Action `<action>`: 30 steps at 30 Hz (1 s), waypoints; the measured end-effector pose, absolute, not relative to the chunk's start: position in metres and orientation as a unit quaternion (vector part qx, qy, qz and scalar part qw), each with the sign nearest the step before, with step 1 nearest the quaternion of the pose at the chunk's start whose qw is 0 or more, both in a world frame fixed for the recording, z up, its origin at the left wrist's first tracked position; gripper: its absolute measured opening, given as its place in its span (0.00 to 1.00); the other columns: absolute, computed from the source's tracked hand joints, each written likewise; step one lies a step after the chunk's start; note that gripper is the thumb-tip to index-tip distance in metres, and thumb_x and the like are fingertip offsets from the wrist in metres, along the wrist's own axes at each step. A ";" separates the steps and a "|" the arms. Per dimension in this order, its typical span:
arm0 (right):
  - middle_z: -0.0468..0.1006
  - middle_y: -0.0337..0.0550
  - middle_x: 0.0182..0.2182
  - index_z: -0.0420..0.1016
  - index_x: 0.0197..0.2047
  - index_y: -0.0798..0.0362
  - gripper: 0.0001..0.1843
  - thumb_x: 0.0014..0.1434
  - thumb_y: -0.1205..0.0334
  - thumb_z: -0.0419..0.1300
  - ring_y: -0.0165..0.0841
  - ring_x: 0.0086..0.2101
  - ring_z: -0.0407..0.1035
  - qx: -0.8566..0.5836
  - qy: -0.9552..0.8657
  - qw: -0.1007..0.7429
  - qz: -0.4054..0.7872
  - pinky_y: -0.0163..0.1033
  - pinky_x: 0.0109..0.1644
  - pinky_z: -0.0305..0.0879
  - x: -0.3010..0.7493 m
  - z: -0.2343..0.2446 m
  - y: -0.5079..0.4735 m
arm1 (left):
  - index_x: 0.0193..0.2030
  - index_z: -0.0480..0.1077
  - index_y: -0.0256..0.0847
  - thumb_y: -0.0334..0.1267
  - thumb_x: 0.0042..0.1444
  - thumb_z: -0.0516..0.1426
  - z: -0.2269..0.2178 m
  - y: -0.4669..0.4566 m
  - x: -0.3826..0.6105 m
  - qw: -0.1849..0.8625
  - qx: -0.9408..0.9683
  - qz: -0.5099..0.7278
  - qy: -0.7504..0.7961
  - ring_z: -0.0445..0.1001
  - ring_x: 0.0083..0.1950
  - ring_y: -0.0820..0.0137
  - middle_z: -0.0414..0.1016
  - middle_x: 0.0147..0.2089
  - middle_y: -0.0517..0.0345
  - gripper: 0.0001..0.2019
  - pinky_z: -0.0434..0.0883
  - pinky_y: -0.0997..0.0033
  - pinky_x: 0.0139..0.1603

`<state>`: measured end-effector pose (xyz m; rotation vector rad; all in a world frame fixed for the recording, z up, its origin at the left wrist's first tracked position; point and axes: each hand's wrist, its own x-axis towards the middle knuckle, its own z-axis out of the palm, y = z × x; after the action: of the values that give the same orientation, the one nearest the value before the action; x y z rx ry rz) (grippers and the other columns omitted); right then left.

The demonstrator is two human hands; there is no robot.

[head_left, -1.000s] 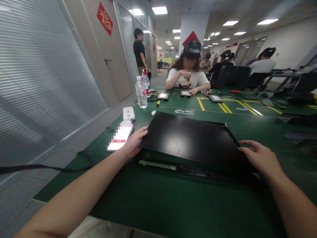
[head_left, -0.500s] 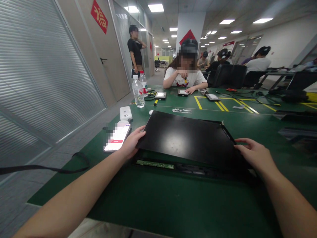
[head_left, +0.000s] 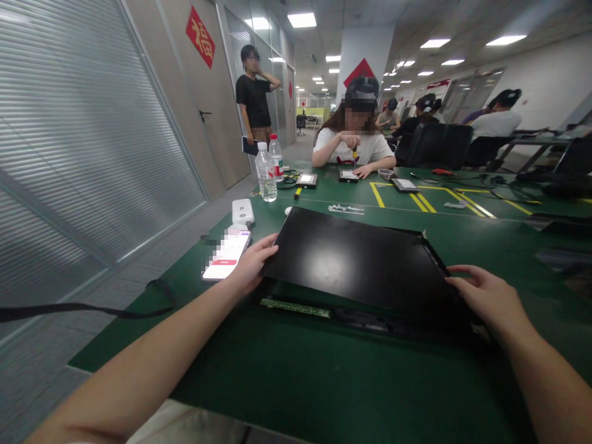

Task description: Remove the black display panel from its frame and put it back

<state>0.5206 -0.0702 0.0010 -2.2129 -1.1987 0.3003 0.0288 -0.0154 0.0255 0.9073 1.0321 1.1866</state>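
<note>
A flat black screen panel [head_left: 351, 259] lies tilted over a dark frame on the green table. Its near edge stands slightly off the frame, and a green circuit board strip [head_left: 296, 308] shows in the gap. My left hand [head_left: 253, 264] is closed on the panel's left edge, thumb on top and fingers underneath. At the right side, my right hand [head_left: 485, 299] pinches the edge where panel and frame meet; which of the two it grips is hard to tell. The fingertips below the edge are hidden.
Left of the panel lie a lit phone [head_left: 227, 256] and a white power bank [head_left: 243, 212]. Water bottles [head_left: 266, 172] stand behind them. Across the table [head_left: 324, 382], a co-worker [head_left: 354, 145] holds a screwdriver over a hard drive [head_left: 348, 176]. Cables lie at the far right.
The whole view has shifted a little, so everything sits slightly further right. Both hands keep their places on the panel's edges, and the panel's tilt looks nearly the same.
</note>
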 end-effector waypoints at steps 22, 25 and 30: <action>0.86 0.45 0.31 0.85 0.34 0.42 0.20 0.40 0.43 0.62 0.51 0.37 0.79 -0.846 -0.427 0.287 0.141 0.52 0.45 0.70 0.515 0.013 -0.072 | 0.47 0.88 0.43 0.35 0.48 0.64 -0.004 0.001 0.010 0.368 0.638 0.380 0.560 0.70 0.77 0.44 0.75 0.73 0.47 0.18 0.64 0.46 0.79; 0.87 0.46 0.31 0.85 0.33 0.43 0.20 0.39 0.44 0.62 0.49 0.36 0.79 -0.842 -0.417 0.306 0.152 0.51 0.44 0.70 0.513 0.013 -0.073 | 0.51 0.87 0.42 0.36 0.50 0.63 -0.006 0.002 0.008 0.342 0.663 0.358 0.562 0.71 0.76 0.44 0.74 0.74 0.45 0.21 0.66 0.46 0.78; 0.85 0.46 0.29 0.85 0.32 0.45 0.19 0.39 0.45 0.62 0.47 0.32 0.78 -0.836 -0.410 0.334 0.150 0.50 0.42 0.70 0.515 0.009 -0.073 | 0.57 0.85 0.40 0.37 0.55 0.61 -0.003 0.002 0.007 0.296 0.701 0.306 0.572 0.69 0.78 0.45 0.71 0.77 0.43 0.23 0.64 0.47 0.80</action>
<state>0.5154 -0.0730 0.0093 -2.1815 -1.0698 0.3905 0.0066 0.0017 -0.0032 1.8646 1.5214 0.8134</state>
